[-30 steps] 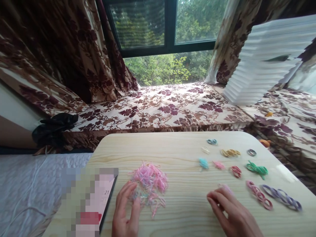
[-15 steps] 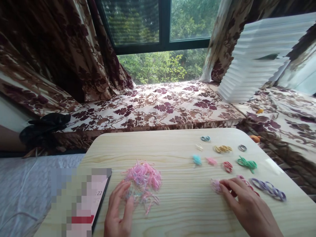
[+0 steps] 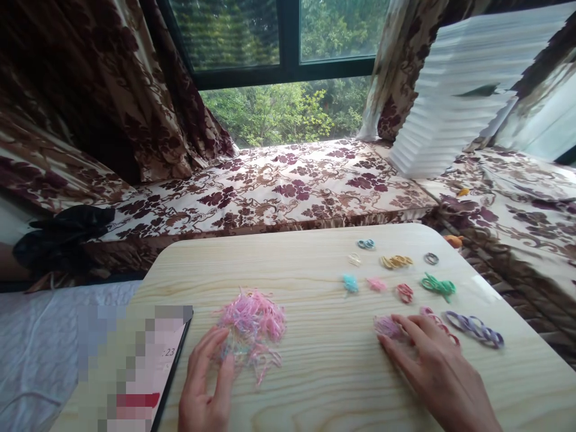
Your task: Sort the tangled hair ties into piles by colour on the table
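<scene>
A loose heap of tiny pink, lilac and clear elastic bands (image 3: 254,318) lies left of the table's middle. My left hand (image 3: 207,375) rests at its lower left edge, thumb and fingers apart, fingertips against the paler bands. Over on the right, my right hand (image 3: 429,357) reaches across a small lilac cluster of bands (image 3: 386,326). Its thumb and index finger are spread at the cluster's edge, touching it; the other fingers are partly hidden. Beside that hand lie purple hair ties (image 3: 474,329) and pinkish-red hair ties (image 3: 443,327), the latter partly covered.
Sorted by colour on the wooden table (image 3: 315,384) are green ties (image 3: 438,287), red ties (image 3: 404,293), yellow ties (image 3: 396,261), turquoise bands (image 3: 350,283) and pink bands (image 3: 376,284). A phone or tablet (image 3: 148,360) lies left. Beyond stands a patterned window seat (image 3: 270,192).
My right thumb and index finger were close together at the lilac cluster and are now spread over it. My left hand stays at the heap. The whole view has shifted slightly.
</scene>
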The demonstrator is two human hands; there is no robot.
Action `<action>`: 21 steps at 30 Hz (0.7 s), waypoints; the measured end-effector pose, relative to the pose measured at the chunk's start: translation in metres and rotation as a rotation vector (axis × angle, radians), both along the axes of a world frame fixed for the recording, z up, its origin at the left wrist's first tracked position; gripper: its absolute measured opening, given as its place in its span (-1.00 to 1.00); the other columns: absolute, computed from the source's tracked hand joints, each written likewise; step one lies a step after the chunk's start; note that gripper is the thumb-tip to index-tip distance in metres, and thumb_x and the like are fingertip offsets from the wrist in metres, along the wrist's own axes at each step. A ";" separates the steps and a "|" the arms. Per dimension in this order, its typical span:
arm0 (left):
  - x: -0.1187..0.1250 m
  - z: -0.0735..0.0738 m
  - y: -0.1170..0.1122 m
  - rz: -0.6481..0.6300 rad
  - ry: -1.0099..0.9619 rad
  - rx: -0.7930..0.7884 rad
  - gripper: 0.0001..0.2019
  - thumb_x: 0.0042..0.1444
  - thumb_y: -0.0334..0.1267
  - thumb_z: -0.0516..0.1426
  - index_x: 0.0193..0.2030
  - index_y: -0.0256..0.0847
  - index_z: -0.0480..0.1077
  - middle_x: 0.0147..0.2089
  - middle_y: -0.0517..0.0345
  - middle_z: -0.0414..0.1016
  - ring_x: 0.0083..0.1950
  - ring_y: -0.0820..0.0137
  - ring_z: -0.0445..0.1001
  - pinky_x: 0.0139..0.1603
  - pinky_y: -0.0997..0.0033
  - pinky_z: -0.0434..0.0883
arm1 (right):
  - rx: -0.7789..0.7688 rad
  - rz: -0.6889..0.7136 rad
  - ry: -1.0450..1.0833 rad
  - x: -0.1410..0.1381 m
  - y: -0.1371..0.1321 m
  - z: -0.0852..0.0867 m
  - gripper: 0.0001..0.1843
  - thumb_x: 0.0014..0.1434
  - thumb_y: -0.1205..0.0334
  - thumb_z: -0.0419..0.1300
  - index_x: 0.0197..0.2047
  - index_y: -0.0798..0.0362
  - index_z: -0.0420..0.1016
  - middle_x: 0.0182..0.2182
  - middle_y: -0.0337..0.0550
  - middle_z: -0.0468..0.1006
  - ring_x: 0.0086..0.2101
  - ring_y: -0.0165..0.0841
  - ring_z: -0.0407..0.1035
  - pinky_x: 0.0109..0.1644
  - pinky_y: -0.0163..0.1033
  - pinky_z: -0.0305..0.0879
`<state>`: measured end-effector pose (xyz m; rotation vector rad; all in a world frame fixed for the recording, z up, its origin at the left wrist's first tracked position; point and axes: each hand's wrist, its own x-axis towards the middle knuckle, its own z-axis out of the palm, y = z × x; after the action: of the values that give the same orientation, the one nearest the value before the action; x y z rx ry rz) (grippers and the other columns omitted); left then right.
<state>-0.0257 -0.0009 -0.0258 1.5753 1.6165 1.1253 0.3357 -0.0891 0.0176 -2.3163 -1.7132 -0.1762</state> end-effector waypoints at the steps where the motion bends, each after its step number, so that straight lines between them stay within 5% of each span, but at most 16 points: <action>1: 0.001 0.001 0.000 0.000 -0.002 -0.004 -0.63 0.22 -0.06 0.15 0.12 -0.08 0.43 0.25 0.04 0.42 0.37 0.08 0.30 0.39 -0.05 0.27 | -0.001 -0.007 0.004 -0.004 0.002 0.000 -0.53 0.32 -0.19 -0.01 -0.07 -0.06 0.57 -0.15 -0.08 0.58 0.01 -0.12 0.47 -0.19 -0.17 0.47; 7: 0.003 0.002 0.000 0.005 -0.008 -0.002 -0.63 0.21 -0.05 0.15 0.12 -0.07 0.43 0.25 0.05 0.43 0.37 0.08 0.30 0.39 -0.07 0.28 | 0.016 -0.013 0.011 -0.013 0.004 0.006 -0.52 0.40 -0.14 -0.11 -0.18 -0.09 0.55 -0.18 -0.15 0.59 -0.08 -0.22 0.51 -0.24 -0.22 0.43; 13: 0.003 0.002 0.000 0.014 -0.012 -0.002 -0.62 0.20 -0.03 0.15 0.11 -0.08 0.44 0.23 0.04 0.44 0.36 0.08 0.32 0.40 -0.06 0.26 | 0.051 0.058 -0.021 0.004 -0.006 0.011 -0.48 0.34 -0.25 -0.04 -0.05 -0.10 0.57 -0.12 -0.10 0.62 0.00 -0.12 0.51 -0.27 -0.22 0.51; 18: 0.002 0.002 -0.001 0.006 0.016 -0.001 -0.62 0.21 -0.05 0.15 0.12 -0.08 0.43 0.23 0.06 0.44 0.36 0.09 0.32 0.40 -0.03 0.27 | 0.061 0.127 0.053 0.002 -0.018 0.022 -0.61 0.35 -0.15 0.04 -0.01 -0.12 0.54 -0.21 -0.21 0.62 -0.38 -0.38 0.57 -0.46 -0.38 0.44; 21: 0.003 0.003 -0.001 -0.001 0.017 0.006 -0.64 0.21 -0.06 0.14 0.12 -0.07 0.42 0.23 0.06 0.44 0.35 0.10 0.32 0.39 -0.04 0.28 | 0.076 0.175 0.069 -0.009 -0.018 0.025 -0.65 0.38 -0.06 0.05 0.07 -0.14 0.51 -0.33 -0.30 0.61 -0.44 -0.45 0.54 -0.47 -0.44 0.41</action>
<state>-0.0232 -0.0017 -0.0233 1.5940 1.6245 1.1203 0.3269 -0.1072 0.0429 -2.0812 -1.8302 -0.1242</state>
